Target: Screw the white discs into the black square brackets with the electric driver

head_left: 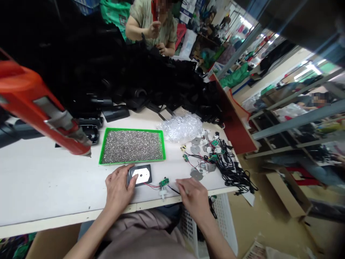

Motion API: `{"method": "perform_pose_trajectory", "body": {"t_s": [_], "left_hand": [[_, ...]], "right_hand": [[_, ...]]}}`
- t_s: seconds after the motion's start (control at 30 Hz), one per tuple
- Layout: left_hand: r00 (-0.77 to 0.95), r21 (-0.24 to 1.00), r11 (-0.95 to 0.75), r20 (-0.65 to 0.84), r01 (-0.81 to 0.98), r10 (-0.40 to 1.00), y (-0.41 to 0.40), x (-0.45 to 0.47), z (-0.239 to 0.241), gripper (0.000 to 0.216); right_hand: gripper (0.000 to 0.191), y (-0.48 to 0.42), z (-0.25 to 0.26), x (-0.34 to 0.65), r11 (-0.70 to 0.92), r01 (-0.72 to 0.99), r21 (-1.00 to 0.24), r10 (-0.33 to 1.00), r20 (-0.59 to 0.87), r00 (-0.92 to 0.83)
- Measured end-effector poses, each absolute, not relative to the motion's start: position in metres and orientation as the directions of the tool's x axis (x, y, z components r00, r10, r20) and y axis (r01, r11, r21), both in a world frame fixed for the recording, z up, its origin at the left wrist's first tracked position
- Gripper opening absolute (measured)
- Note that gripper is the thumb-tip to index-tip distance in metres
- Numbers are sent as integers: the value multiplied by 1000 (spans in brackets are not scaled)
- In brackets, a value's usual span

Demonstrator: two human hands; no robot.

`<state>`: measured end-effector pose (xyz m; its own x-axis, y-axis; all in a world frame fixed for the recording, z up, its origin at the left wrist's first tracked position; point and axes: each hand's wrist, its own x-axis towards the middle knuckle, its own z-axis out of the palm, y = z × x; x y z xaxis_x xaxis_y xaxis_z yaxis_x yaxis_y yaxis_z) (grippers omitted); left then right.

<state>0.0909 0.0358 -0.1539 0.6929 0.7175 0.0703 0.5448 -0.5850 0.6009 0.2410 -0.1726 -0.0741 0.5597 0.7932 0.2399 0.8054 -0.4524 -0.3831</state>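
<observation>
My left hand [120, 189] grips the left side of a flat black rectangular housing [149, 172], its thumb lying on the silver metal plate [145, 176] set in the top. Thin red wires [151, 186] run from the housing to a small green circuit board [164, 182]. Just below the board, a white plastic part [163, 193] lies near the table's front edge. My right hand [192, 194] is closed with its fingertips on a black cable [174, 190] leading from the board. Part of that cable is hidden under the hand.
Beyond the housing sits a green tray [165, 151] of small metal screws. A red-orange power screwdriver [40, 108] hangs at left. Clear plastic pieces [180, 128] and wired boards with black cables [229, 169] lie at right. Black parts [161, 79] pile up behind; a co-worker [151, 25] sits beyond.
</observation>
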Motion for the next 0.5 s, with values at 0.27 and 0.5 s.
{"method": "perform_pose_trajectory", "body": {"t_s": [0.27, 0.5], "left_hand": [[687, 596, -597, 101, 538, 720, 36, 91, -155, 39], [686, 627, -591, 121, 508, 717, 32, 90, -154, 38]], "right_hand": [[23, -144, -105, 200, -586, 794, -164, 810, -137, 570], [32, -122, -79, 213, -242, 800, -549, 912, 152, 381]]}}
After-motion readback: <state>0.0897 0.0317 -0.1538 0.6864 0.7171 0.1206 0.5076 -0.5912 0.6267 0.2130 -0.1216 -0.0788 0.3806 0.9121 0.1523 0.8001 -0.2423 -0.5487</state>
